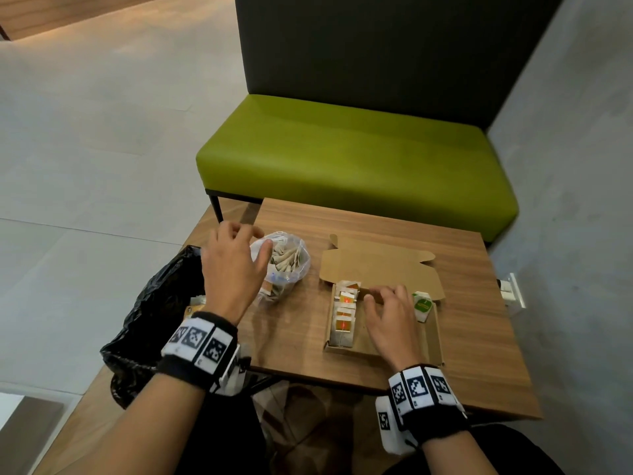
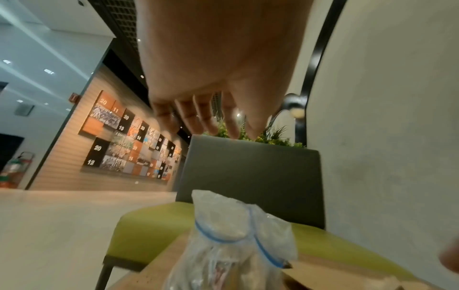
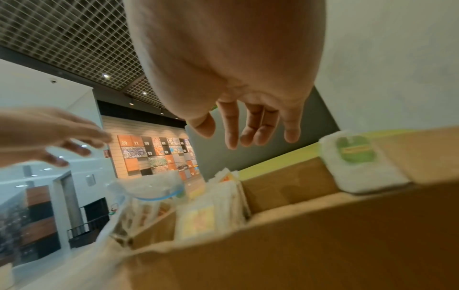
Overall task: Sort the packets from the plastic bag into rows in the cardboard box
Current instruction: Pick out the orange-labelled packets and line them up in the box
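Observation:
A clear plastic bag (image 1: 286, 265) with a blue zip line, full of packets, stands on the wooden table (image 1: 479, 337). My left hand (image 1: 236, 255) hovers over its left side with fingers relaxed and empty; in the left wrist view the bag (image 2: 231, 235) lies below the fingers (image 2: 198, 117). The open cardboard box (image 1: 433, 341) holds a row of orange-marked packets (image 1: 344, 317) on its left and a green-labelled packet (image 1: 422, 305) at its far right. My right hand (image 1: 387, 306) hangs spread over the box's middle, holding nothing. The right wrist view shows the green packet (image 3: 357, 160).
A black plastic bag (image 1: 157, 310) hangs off the table's left edge beside my left wrist. A green bench (image 1: 359, 159) with a dark back stands past the table's far edge. A grey wall (image 1: 575, 166) is on the right.

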The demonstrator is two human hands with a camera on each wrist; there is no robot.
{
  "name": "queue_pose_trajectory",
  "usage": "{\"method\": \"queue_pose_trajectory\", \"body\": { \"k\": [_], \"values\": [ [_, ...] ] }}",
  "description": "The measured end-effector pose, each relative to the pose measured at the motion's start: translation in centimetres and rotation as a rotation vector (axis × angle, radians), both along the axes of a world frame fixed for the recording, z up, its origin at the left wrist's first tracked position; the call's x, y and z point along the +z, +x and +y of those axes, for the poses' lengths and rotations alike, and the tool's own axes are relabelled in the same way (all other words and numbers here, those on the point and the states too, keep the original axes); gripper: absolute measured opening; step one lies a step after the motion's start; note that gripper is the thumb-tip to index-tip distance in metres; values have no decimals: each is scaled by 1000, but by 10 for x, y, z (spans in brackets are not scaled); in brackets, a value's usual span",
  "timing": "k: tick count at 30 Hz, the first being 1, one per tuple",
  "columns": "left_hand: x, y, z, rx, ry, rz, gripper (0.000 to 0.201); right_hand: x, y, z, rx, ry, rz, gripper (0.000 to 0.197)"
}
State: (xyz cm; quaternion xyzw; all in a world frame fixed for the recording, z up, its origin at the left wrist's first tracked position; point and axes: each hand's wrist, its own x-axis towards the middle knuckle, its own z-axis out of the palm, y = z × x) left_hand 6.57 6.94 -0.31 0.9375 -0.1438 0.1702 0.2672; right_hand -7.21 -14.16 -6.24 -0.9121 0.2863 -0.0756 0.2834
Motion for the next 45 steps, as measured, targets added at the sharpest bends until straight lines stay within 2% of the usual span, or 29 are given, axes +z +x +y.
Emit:
{"method": "queue_pose_trajectory", "body": {
  "k": [2,4,7,9,16,20,24,28,31,35,38,42,45],
  "values": [
    [-12,17,1,-2,66,246,28,10,13,13,41,-32,-56,33],
    [-25,22,0,-32,108,387,27,20,28,28,102,-55,-130,27],
    [-32,15,1,-84,75,452,16,30,49,47,147,-60,-219,21],
    [-31,9,3,-96,46,466,11,32,61,55,166,-36,-216,19],
    [-29,-8,14,-111,-66,608,50,31,78,80,286,-19,-1,25],
    [-32,-14,21,-120,-71,585,50,27,73,86,308,-25,86,32],
    [-35,-20,22,-124,20,542,50,21,67,88,334,-50,71,40],
    [-39,-25,21,-177,147,526,68,18,64,87,330,-125,70,38],
    [-39,-29,20,-219,197,480,71,22,66,87,364,-216,81,35],
    [-39,-35,18,-235,213,427,76,24,72,93,421,-357,207,31],
    [-39,-37,17,-244,212,410,77,23,76,97,421,-392,293,29],
    [-38,-39,17,-263,170,433,75,25,77,103,433,-437,290,20],
    [-37,-38,18,-270,153,465,79,24,78,104,477,-445,343,23]
  ]
}}
